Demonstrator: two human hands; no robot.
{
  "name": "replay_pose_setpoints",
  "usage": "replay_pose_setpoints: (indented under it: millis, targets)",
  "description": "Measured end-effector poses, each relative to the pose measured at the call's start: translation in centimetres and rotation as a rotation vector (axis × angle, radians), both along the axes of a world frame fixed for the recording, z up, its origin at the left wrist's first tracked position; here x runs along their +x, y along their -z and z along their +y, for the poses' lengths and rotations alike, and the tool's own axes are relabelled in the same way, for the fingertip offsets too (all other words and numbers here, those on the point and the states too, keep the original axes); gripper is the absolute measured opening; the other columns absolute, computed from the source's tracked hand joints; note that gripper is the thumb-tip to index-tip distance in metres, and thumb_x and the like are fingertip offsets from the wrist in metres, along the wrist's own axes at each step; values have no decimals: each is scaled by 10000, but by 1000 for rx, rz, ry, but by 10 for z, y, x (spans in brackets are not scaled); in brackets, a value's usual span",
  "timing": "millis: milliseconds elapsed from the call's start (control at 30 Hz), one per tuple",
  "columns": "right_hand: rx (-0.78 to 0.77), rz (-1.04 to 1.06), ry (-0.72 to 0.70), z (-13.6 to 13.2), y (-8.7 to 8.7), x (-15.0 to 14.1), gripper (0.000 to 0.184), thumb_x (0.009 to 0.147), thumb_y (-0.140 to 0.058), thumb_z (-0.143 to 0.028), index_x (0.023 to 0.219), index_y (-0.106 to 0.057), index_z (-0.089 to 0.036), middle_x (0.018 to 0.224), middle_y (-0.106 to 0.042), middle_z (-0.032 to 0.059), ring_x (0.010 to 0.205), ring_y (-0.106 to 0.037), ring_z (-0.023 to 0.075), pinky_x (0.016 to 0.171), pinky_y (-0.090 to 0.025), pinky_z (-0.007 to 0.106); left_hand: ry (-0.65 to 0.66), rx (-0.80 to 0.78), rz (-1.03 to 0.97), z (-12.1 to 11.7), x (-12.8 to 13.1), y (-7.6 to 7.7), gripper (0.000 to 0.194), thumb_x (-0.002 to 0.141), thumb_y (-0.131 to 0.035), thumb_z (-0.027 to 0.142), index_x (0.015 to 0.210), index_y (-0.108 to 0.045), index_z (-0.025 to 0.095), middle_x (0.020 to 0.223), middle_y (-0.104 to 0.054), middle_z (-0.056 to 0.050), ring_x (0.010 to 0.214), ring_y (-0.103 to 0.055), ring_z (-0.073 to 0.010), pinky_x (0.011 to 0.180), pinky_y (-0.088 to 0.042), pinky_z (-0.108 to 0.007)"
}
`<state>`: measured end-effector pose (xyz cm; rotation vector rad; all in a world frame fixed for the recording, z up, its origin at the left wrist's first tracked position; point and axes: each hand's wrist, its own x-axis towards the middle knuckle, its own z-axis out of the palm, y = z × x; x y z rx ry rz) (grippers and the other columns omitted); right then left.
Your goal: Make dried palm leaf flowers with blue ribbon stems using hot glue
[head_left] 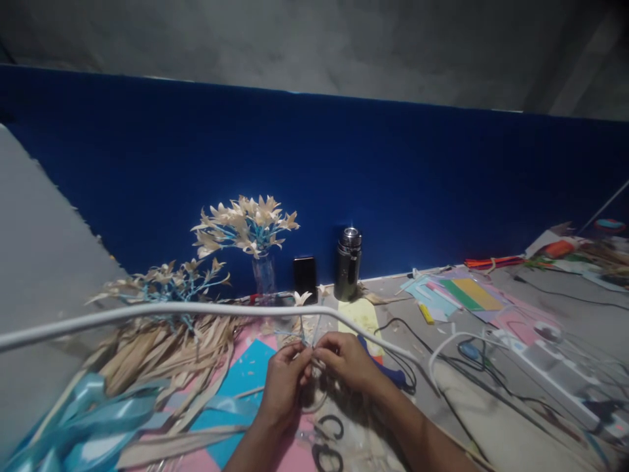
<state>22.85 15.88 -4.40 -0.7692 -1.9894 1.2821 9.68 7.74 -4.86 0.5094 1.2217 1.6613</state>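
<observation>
The left hand (pixel 286 378) and the right hand (pixel 346 360) are close together above the middle of the cluttered grey table (pixel 393 288). The thumb and the index finger of each hand are pinched together at the thin stem of a small cream-coloured flower (pixel 301 298), which stands upright just above the fingertips; how the other fingers are placed, I cannot tell well. Below the hands there is a pair of scissors with black loop handles (pixel 328 458). To the left lie a bright blue sheet of paper (pixel 249 372), long dry tan leaf strips (pixel 162 354) and a shiny light-blue ribbon (pixel 93 419). Behind, near the dark blue wall panel (pixel 393 177), stand a clear vase (pixel 265 278) with many cream flowers (pixel 246 223) on blue stems, a black phone (pixel 304 278) and a dark metallic flask (pixel 348 265). A thick white cable (pixel 196 309) crosses in front of them.
</observation>
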Motion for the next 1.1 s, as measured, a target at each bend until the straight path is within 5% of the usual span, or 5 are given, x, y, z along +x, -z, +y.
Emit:
replay_pose_setpoints:
  millis: [500,1100]
  targets:
    - [-115,170,137,2,-12,1,195,804,-655,-353,731,-686,-175,659,-603,-2,620,-506,147,601,-398,260,8,-3,117,1,2,4,448,536,-948,445,644,-630,149,481,-516,46,402,-429,-54,399,-287,-161]
    - [-17,125,160,2,-7,2,218,824,-627,-348,692,-637,-174,634,-546,-19,608,-494,136,601,-393,251,10,-20,159,-1,2,18,280,650,-869,342,752,-722,126,621,-668,-31,541,-587,-130,534,-453,-237]
